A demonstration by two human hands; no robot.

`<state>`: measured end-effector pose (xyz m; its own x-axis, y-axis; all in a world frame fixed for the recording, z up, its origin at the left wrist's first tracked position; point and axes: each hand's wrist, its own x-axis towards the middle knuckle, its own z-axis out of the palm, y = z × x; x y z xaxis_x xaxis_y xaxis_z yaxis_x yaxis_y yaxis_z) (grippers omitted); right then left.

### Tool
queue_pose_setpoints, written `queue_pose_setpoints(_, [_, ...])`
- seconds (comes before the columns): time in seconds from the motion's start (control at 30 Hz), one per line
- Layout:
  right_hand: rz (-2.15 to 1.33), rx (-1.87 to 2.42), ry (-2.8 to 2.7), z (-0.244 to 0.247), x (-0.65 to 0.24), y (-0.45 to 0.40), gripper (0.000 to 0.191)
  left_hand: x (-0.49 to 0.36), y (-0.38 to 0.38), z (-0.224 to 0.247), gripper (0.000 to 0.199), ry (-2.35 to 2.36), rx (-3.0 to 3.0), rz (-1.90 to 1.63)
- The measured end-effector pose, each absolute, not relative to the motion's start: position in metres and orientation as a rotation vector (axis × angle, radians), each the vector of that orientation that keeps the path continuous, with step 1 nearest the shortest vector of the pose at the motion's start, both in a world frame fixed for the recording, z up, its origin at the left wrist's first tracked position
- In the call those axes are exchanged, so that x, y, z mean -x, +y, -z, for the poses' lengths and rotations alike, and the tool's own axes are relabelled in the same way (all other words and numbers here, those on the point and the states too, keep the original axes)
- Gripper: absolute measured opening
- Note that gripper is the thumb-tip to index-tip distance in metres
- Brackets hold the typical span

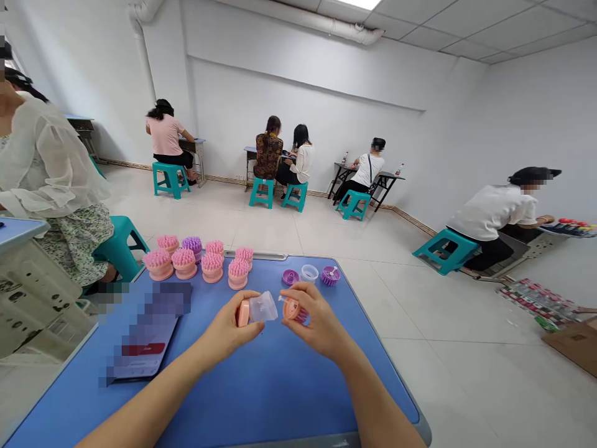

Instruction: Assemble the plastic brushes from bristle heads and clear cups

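My left hand (237, 320) is closed on a translucent plastic cup (263, 307) with a peach-coloured base (243, 313); the cup's mouth points right. Across a small gap, my right hand (313, 317) grips a peach brush head (291, 308), its hollow side turned toward the cup and pink bristles partly hidden by my fingers. A small whitish stem sticks out of the brush head. Beyond my right hand lie a purple ring-shaped part (290, 277), a clear round cup (309, 273) and a purple bristled brush head (330, 275) with a white stem.
Several pink round brushes (185, 264) and a purple one (191, 247) stand at the blue table's (280, 392) far left. A phone (149, 342), partly blurred out, lies at the left. Other people sit on teal stools (170, 180) around the room.
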<state>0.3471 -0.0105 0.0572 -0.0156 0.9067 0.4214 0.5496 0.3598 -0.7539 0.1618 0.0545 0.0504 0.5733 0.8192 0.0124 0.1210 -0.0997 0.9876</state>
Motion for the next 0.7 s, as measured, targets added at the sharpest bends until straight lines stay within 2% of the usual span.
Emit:
queue_pose_setpoints(0.17, [-0.498, 1.249, -1.846, -0.0493, -0.3425, -0.0110, 0.062, -0.1620, 0.0567, -0.0441, 0.042, 0.861, -1.774, -0.652])
queue_pose_setpoints(0.37, [-0.577, 1.266, -1.908, -0.0525, -0.3393, -0.0148, 0.071, -0.1595, 0.0567, -0.0449, 0.042, 0.813, -1.855, -0.527])
queue_pose_setpoints(0.5, [-0.619, 1.262, -1.817, -0.0578, -0.3404, -0.0152, 0.061, -0.1576, 0.0582, -0.0498, 0.037, 0.730, -1.679, -0.540])
queue_pose_setpoints(0.6, [-0.535, 1.216, -1.825, -0.0574, -0.3392, -0.0135, 0.049, -0.1578, 0.0573, -0.0516, 0.028, 0.726, -1.623, -0.542])
queue_pose_setpoints(0.7, [-0.472, 1.177, -1.850, -0.0564, -0.3376, -0.0127, 0.046, -0.1586, 0.0560, -0.0519, 0.025, 0.730, -1.635, -0.531])
